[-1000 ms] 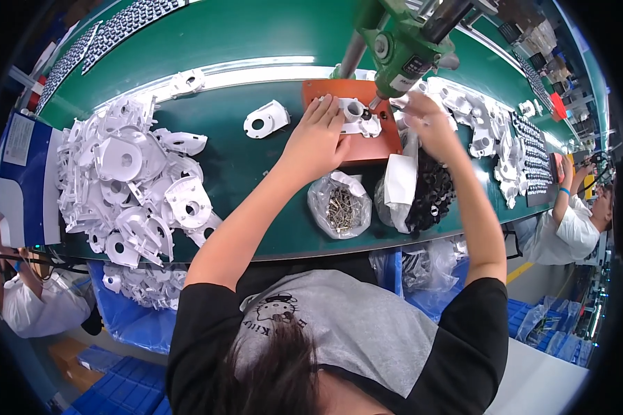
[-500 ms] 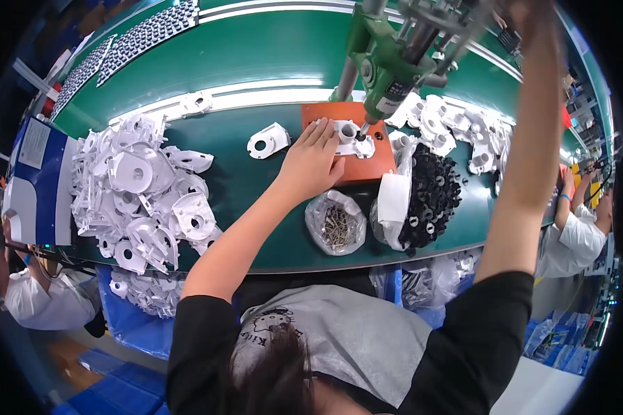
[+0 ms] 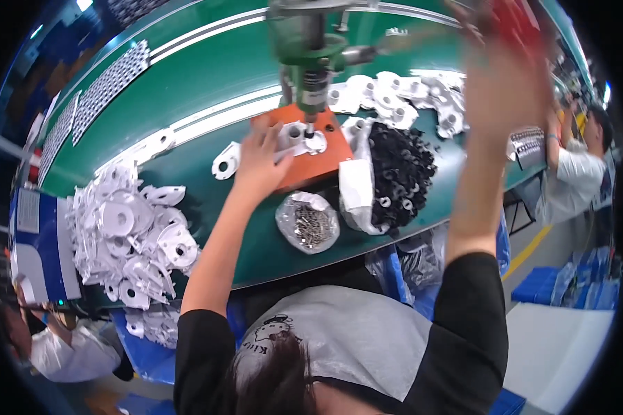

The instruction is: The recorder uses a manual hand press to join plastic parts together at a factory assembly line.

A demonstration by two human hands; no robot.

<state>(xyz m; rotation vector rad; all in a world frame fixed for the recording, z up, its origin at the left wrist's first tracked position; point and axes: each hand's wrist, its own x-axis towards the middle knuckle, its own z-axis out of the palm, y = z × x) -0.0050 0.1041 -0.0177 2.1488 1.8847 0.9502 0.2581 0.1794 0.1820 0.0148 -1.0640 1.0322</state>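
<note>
A heap of white parts (image 3: 128,238) lies at the left of the green bench (image 3: 187,90). The left hand (image 3: 259,162) presses flat, fingers spread, on a white part (image 3: 299,137) on the orange plate (image 3: 318,162) beneath the green press (image 3: 311,59). The right hand (image 3: 505,76) is raised at the far right, blurred; its grip cannot be told.

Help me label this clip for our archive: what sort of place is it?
Most likely a factory assembly line. A green press stands over an orange fixture where the left hand steadies a white part. Heaps of white parts and black rings lie along the green bench.
</note>
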